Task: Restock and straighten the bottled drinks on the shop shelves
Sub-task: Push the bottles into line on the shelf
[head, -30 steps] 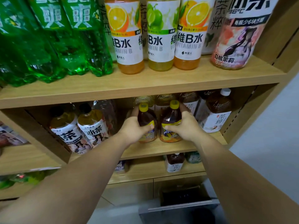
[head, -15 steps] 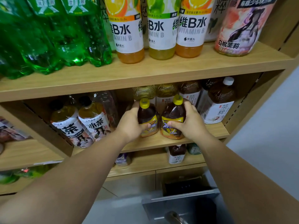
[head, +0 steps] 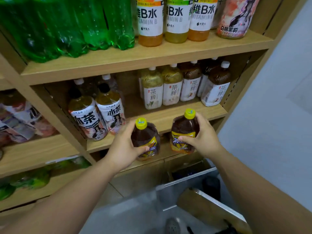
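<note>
While left hand [head: 123,149] grips bottle [head: 144,138], right hand [head: 205,139] grips second bottle [head: 183,130]

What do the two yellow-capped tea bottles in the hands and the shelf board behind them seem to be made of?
Left tea bottle and right tea bottle: clear glossy plastic, probably PET; brown drink shows through the walls, printed yellow film labels, opaque plastic caps. Shelf board: matt, pale wood-grain surface with square edges, likely laminated board; solid wood cannot be ruled out.
</note>
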`<state>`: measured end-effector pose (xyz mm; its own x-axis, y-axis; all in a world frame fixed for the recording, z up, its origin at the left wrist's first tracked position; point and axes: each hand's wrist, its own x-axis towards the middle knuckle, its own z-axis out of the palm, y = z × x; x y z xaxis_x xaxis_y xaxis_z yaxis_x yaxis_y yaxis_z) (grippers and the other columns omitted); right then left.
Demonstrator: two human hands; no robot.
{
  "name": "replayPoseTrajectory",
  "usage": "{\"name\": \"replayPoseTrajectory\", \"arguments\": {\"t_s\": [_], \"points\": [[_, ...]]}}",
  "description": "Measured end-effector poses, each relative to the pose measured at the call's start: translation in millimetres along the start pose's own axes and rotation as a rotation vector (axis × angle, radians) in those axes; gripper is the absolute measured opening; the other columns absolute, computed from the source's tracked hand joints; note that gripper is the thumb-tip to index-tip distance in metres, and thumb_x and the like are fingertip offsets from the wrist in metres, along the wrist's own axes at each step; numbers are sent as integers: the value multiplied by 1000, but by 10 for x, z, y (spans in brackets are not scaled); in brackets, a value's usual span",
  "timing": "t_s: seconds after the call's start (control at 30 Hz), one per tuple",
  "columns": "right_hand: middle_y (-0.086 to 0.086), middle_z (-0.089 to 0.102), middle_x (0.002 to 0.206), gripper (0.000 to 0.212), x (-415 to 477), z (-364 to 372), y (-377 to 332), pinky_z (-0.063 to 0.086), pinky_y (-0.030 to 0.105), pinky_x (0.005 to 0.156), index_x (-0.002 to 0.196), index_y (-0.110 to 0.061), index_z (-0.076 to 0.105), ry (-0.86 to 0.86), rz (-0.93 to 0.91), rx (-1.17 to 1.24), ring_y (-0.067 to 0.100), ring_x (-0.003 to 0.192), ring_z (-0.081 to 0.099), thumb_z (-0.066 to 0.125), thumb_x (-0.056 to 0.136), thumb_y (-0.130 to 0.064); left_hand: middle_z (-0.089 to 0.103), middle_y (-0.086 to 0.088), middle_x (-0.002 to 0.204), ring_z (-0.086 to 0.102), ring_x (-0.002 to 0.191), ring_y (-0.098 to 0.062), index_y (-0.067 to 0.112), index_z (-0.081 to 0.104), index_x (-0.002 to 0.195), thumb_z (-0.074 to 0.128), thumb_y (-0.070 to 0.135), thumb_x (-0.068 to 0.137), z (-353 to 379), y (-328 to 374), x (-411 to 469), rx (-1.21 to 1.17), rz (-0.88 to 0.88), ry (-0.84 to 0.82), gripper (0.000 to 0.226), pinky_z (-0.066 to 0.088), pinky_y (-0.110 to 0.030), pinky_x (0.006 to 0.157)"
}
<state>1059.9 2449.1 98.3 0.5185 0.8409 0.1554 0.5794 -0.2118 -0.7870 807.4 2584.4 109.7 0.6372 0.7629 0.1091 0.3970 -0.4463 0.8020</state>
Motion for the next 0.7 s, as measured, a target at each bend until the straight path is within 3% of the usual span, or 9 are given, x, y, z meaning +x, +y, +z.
{"name": "replayPoseTrajectory", "arguments": {"t_s": [0.1, 0.2, 0.37, 0.53, 0.7], "points": [[-8, 55, 132, 86, -295, 184, 9, 50, 43, 105, 137, -37, 48, -12, 35, -15, 13, 122, 54, 95, 66, -33, 58, 9, 130, 54, 124, -11, 50, 47, 130, 94, 18, 68, -23, -173, -273, -57, -34, -38, 85, 44, -33, 109], [-9, 57, 131, 84, -497, 360, 95, 53, 46, 103, 134, -41, 48, -45, 63, 22, 15, 123, 57, 95, 65, -34, 56, 7, 130, 53, 122, -11, 40, 48, 137, 95, 18, 66, 71, -354, -474, -3, -75, -23, 88, 42, -28, 105], [-9, 56, 132, 87, -595, 618, 410, 54, 42, 102, 138, -38, 47, -103, 68, 7, 11, 123, 56, 96, 66, -33, 55, 4, 131, 52, 124, -15, 33, 49, 141, 95, 16, 64, 461, -725, -582, 12, -170, -16, 92, 46, -37, 107], [-15, 56, 129, 84, -448, 981, 1041, 55, 40, 101, 136, -39, 48, -157, 18, -15, 6, 122, 56, 96, 67, -32, 51, 12, 129, 47, 123, -9, 38, 50, 136, 94, 15, 66, 1004, -1264, -413, 73, -98, -51, 86, 34, -11, 98], [-17, 56, 128, 85, -160, 1293, 1591, 54, 39, 102, 137, -42, 47, -127, -34, -2, 5, 122, 55, 95, 67, -33, 53, 11, 132, 53, 123, -10, 39, 51, 139, 92, 15, 69, 1414, -1742, -15, -20, -83, 75, 85, 48, -34, 105]]}}
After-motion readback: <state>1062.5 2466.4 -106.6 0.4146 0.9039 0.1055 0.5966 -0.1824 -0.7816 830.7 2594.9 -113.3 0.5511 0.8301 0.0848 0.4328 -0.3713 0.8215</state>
